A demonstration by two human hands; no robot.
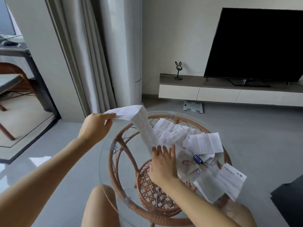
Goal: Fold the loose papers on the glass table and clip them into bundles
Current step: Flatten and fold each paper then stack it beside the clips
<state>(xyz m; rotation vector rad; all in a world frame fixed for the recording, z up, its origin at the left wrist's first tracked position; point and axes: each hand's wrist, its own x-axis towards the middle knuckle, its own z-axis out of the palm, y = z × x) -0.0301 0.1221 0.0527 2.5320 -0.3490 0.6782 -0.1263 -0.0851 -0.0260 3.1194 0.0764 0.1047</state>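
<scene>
Paper strip (142,126) droops from left hand (95,126) grip to right hand (162,164).

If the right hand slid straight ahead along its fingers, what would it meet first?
Probably the heap of loose papers lying just beyond the fingertips of the right hand, though depth is hard to judge.

Ahead of you a dark television (255,45) stands on a long low cabinet (213,94) against a cream wall (180,38). A rabbit-eared ornament (178,70) sits at the cabinet's left end, and a scale (193,106) lies on the grey floor (237,131) below. To your left, pale curtains (85,54) hang beside a tall white column (126,54).
</scene>
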